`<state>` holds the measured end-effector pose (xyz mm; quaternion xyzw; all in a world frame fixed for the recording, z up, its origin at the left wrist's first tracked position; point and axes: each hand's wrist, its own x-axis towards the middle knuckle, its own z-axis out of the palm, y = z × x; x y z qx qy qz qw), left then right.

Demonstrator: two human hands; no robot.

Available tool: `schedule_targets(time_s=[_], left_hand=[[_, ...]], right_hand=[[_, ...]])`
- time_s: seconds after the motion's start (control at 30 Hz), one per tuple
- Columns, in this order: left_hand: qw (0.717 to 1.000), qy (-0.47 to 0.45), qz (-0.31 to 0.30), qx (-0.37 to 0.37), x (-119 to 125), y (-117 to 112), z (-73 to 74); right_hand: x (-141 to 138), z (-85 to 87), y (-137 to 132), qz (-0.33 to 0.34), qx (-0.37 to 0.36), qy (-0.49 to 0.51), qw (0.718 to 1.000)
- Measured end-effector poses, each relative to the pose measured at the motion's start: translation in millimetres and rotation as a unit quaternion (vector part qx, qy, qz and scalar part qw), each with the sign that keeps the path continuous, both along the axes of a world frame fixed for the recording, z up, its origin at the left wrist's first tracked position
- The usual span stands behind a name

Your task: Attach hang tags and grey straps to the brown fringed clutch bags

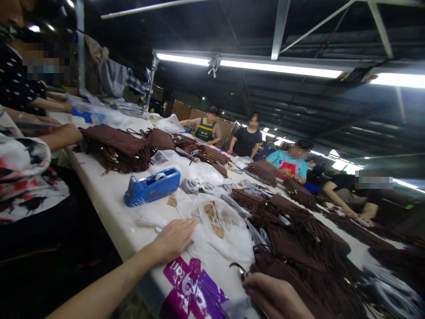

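Observation:
My left hand (174,239) lies flat, fingers together and stretched out, on a clear plastic bag (219,235) on the white table (109,199). Brown paper tags (212,212) show inside the bag. My right hand (275,297) is at the bottom edge with fingers curled beside a brown fringed bag (299,261) and a metal clasp (241,270); I cannot see what it grips. A purple and white plastic bag (192,288) lies between my hands.
A blue tape dispenser (152,186) stands left of the plastic bag. Stacks of brown fringed bags (119,150) run along the table. A person's arm (56,137) reaches from the left. Several people (247,139) work on the far side.

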<state>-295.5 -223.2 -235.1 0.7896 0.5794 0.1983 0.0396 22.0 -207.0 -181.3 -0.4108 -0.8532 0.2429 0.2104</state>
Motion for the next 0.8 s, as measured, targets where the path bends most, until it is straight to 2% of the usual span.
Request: schedule_targets(time_s=[0.07,0.1,0.23,0.4,0.5,0.6,0.67,0.73,0.8], left_hand=[[1.000,-0.011,-0.006,0.003,-1.0,0.2,-0.9],[1.000,-0.016,-0.009,0.004,-1.5,0.5,-1.6],[0.999,-0.041,-0.013,0.017,-2.5,0.9,-5.3],[0.998,-0.059,-0.011,0.016,-1.1,-0.7,-2.1],[0.998,-0.055,-0.003,-0.003,0.1,-1.4,1.8],[0.999,-0.054,0.001,0.002,1.2,-0.8,1.6],[0.999,-0.049,0.001,0.016,1.8,0.8,-1.4],[0.999,-0.037,0.001,0.026,1.4,2.9,-6.7],[0.999,-0.024,0.004,0.037,-1.8,5.2,-14.0]], right_hand=[[-35.6,-8.8,17.3,0.058,-0.069,0.023,0.996],[-54.2,-14.2,27.4,0.053,-0.085,0.041,0.994],[-108.6,-29.9,59.9,0.030,-0.002,0.011,0.999],[-123.0,-29.5,66.4,0.069,0.056,-0.074,0.993],[-124.8,-28.0,63.9,0.066,0.095,-0.138,0.984],[-116.8,-21.5,64.5,0.048,0.142,-0.190,0.970],[-94.4,-11.0,69.0,0.024,0.170,-0.217,0.961],[-52.7,3.9,76.7,-0.034,0.204,-0.259,0.944],[4.8,21.2,83.3,-0.148,0.250,-0.339,0.895]])
